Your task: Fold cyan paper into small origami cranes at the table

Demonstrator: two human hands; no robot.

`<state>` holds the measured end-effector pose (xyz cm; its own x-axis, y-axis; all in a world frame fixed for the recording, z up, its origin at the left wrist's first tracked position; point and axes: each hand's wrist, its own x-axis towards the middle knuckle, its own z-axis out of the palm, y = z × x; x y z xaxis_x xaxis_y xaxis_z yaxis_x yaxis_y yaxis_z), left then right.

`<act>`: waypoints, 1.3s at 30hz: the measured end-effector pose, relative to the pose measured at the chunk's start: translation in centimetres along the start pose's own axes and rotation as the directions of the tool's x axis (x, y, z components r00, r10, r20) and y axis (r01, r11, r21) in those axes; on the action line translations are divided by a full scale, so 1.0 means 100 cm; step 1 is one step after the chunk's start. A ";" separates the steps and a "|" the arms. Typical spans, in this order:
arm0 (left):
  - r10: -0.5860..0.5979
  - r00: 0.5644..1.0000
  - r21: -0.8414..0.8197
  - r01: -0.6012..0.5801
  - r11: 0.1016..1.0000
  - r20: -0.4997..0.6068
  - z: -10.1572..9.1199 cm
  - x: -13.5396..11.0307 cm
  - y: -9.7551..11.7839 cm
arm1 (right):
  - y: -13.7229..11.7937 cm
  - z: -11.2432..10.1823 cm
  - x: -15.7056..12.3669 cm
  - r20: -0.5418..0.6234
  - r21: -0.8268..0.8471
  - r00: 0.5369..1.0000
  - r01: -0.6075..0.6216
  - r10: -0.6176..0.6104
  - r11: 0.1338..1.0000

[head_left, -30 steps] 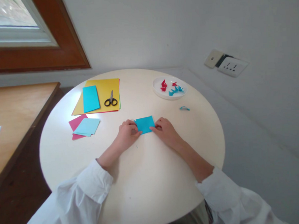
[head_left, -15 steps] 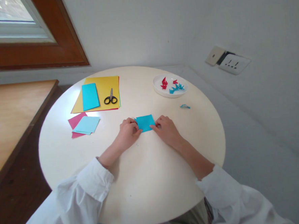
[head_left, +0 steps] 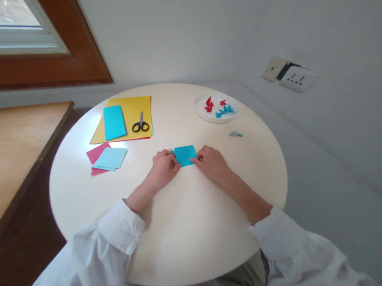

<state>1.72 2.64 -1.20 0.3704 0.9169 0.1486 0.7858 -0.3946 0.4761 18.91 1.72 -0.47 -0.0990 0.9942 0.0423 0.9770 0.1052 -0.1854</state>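
Note:
A small blue sheet of paper (head_left: 185,155) lies between my hands near the middle of the round table. My left hand (head_left: 165,165) pinches its left edge, where a small pointed bit of blue paper shows above the fingers. On the opposite side my right hand (head_left: 211,163) has its thumb and fingers closed on the right edge. The fingertips hide parts of both edges, so I cannot tell how the layers lie there. A thin curled strip of blue paper (head_left: 235,134) rests beyond my right hand.
At the back right, a white dish (head_left: 203,114) holds several red and blue folded paper pieces. Black-handled scissors (head_left: 140,126) and a blue paper stack (head_left: 114,122) lie on yellow sheets (head_left: 133,104) at the back left. Nearer are light blue squares (head_left: 111,158) over pink ones (head_left: 94,155).
Both hands keep their pinch on the blue paper, which looks slightly shifted against the left fingers. The whole view has moved a little; other things stay in place.

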 end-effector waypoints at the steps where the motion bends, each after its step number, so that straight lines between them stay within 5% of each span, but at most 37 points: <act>1: 0.001 1.000 -0.002 -0.001 1.000 0.000 0.001 0.000 -0.001 | -0.001 -0.001 0.000 0.006 -0.005 1.000 -0.004 0.004 1.000; 13: 0.004 0.999 0.000 -0.004 1.000 -0.049 0.003 -0.005 -0.002 | -0.002 -0.004 0.000 0.028 -0.041 1.000 0.008 -0.007 0.999; 23: 0.318 0.935 0.240 -0.276 0.931 -0.158 0.009 -0.015 0.003 | -0.005 -0.008 0.001 0.045 -0.043 0.999 0.009 -0.007 0.999; 30: 0.406 0.914 0.248 -0.398 0.883 0.021 0.008 -0.018 0.010 | -0.008 -0.014 0.000 0.077 -0.063 0.997 0.010 -0.005 0.998; 39: 0.308 0.941 0.303 -0.338 0.891 0.143 0.017 -0.029 0.020 | -0.007 -0.012 0.002 0.078 -0.073 0.997 0.010 -0.005 0.997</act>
<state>3.08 -0.90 -2.08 0.6612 0.7323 0.1630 0.7250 -0.6795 0.1119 18.44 1.85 0.85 -0.1179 0.9925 -0.0336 0.9871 0.1135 -0.1126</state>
